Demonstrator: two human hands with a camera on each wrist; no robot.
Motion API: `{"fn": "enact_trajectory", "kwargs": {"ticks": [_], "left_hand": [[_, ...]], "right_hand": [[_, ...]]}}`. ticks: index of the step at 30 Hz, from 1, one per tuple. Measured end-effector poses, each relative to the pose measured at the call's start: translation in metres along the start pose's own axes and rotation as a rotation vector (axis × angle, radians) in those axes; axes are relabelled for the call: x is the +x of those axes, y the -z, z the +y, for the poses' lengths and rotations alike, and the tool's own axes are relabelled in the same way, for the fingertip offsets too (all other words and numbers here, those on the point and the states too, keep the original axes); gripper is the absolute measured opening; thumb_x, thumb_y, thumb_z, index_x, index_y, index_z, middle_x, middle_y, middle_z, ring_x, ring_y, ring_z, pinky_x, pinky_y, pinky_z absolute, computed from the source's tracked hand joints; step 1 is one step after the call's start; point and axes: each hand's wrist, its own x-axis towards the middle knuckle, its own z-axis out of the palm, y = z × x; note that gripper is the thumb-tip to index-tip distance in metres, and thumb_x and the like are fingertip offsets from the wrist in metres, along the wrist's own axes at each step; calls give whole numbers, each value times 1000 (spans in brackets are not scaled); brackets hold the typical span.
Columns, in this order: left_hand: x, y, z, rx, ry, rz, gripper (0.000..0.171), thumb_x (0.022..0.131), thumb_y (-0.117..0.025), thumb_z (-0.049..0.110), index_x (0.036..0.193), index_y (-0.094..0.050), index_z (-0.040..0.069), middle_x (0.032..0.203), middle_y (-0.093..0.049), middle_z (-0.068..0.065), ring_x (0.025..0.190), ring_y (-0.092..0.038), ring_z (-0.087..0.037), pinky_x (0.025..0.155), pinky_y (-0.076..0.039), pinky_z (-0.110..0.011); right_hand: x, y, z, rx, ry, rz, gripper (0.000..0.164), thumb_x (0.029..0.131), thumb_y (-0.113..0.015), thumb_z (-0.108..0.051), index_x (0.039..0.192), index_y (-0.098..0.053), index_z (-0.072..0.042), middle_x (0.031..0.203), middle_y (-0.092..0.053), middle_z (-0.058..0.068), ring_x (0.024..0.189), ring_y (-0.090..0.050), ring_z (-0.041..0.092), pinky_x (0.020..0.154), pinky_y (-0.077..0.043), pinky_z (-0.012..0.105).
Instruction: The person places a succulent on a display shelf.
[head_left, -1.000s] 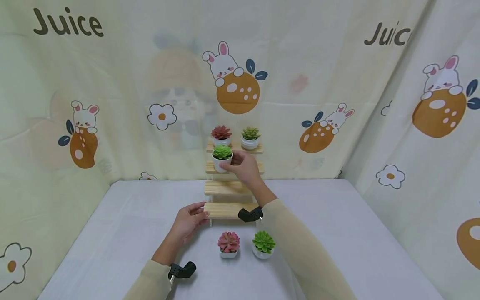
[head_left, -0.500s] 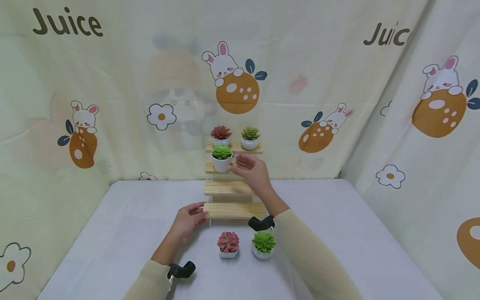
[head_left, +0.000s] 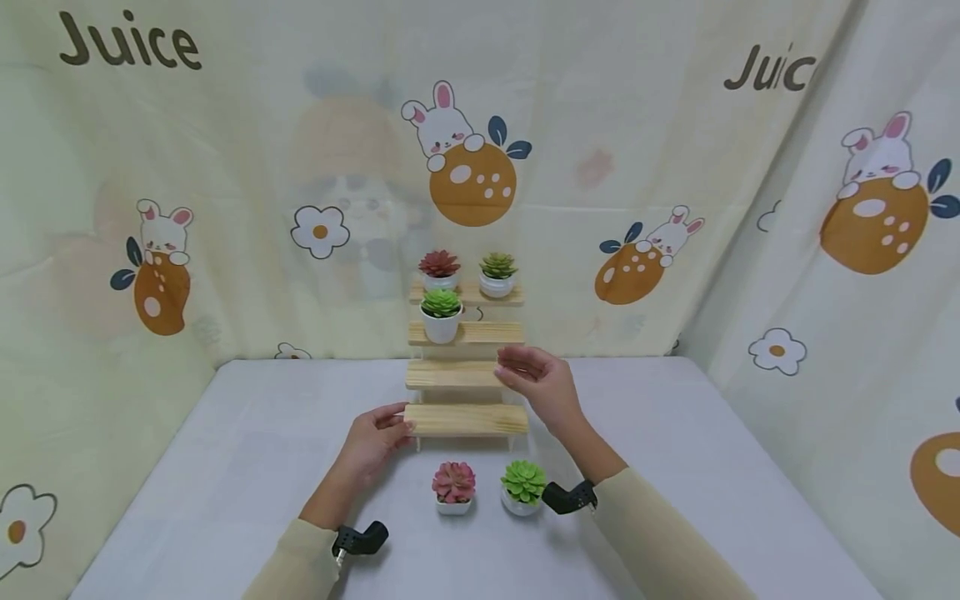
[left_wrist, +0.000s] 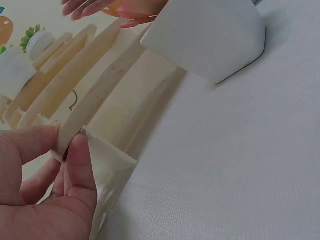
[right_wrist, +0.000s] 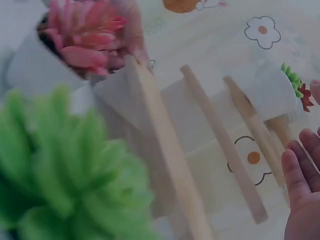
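Away from the potted green succulent (head_left: 441,317) comes the right grip (head_left: 542,385), dropping down and rightward after pinching that pot a second ago, and now it's clear! The plant stands upright in its white pot near the centre of the frame, at the left of the second tier from the top of the wooden stand (head_left: 450,375), up and to the left of the right grip. Those right fingers are loosely parted, slightly bent, nothing in them, hovering by the right end of the third tier; whether they touch the wood, I can't tell. Low and left of centre, the left grip (head_left: 371,442) hasn't budged: thumb and fingers pinch the left end of the lowest board, seen close at the lower left of the left wrist view. Up top, a red succulent (head_left: 439,271) and a yellow-green succulent (head_left: 497,275) hold their places side by side. Below the stand, a pink succulent (head_left: 453,487) and a leafy green succulent (head_left: 522,485) sit on the desk (head_left: 720,450), just as before.
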Motion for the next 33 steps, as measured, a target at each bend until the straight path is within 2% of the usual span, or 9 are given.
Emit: {"fn": "enact_trajectory", "kwargs": {"ticks": [4,8,15,17,20,23,26,29,33], "left_hand": [[1,1,0,1,8,1,45,94,-66,-6,138,-56,-9,104,-65,-11,85,-66,-14,76,-62,-25],[2,1,0,15,17,3,45,94,-66,-4,138,-57,-7,106,-66,-12,87,-67,-15,78,-63,-27],[3,1,-1,11,22,5,44,94,-66,-5,137,-58,-6,106,-66,-12,87,-67,-15,79,-63,-28],[3,1,-1,13,22,7,44,94,-66,-5,137,-58,-6,106,-66,-12,87,-67,-15,79,-63,-28],[3,1,0,21,30,12,44,94,-66,-5,137,-59,-5,108,-65,-13,88,-67,-16,79,-63,-29],[2,1,1,30,36,18,44,94,-66,-5,137,-59,-5,109,-65,-14,89,-67,-17,79,-63,-29],[2,0,1,18,35,14,44,93,-66,-6,137,-59,-5,107,-65,-14,88,-67,-16,78,-63,-28],[2,0,0,3,34,8,44,93,-66,-7,136,-58,-6,106,-65,-13,87,-67,-16,77,-63,-27],[0,0,2,-6,34,4,44,93,-66,-7,137,-58,-8,105,-65,-13,86,-67,-16,77,-63,-27]], "right_hand": [[-20,9,4,-32,7,-27,44,88,-81,-10,127,-67,4,130,-66,28,121,-67,32,94,-58,21],[-39,18,10,-68,4,-52,44,87,-81,-12,127,-67,1,132,-66,26,123,-66,33,96,-58,22],[-71,29,21,-111,18,-123,46,88,-81,-11,130,-65,1,135,-64,25,127,-62,34,106,-53,27],[-80,30,24,-107,6,-144,48,87,-80,-8,131,-64,1,137,-62,25,129,-60,36,108,-52,27],[-92,30,30,-93,-15,-162,51,86,-81,-5,133,-62,2,139,-60,25,131,-59,30,110,-50,26],[-104,28,35,-88,-49,-173,56,84,-82,-4,135,-59,2,143,-57,26,135,-56,29,114,-48,31],[-114,30,40,-119,-79,-193,67,81,-86,-7,140,-55,1,147,-53,27,139,-50,36,115,-47,34],[-120,32,45,-147,-115,-206,77,78,-88,-9,144,-51,0,151,-50,25,143,-45,40,114,-46,26],[-127,33,49,-176,-198,-217,86,76,-91,-13,148,-46,-2,154,-48,21,146,-42,38,109,-43,13]]}}
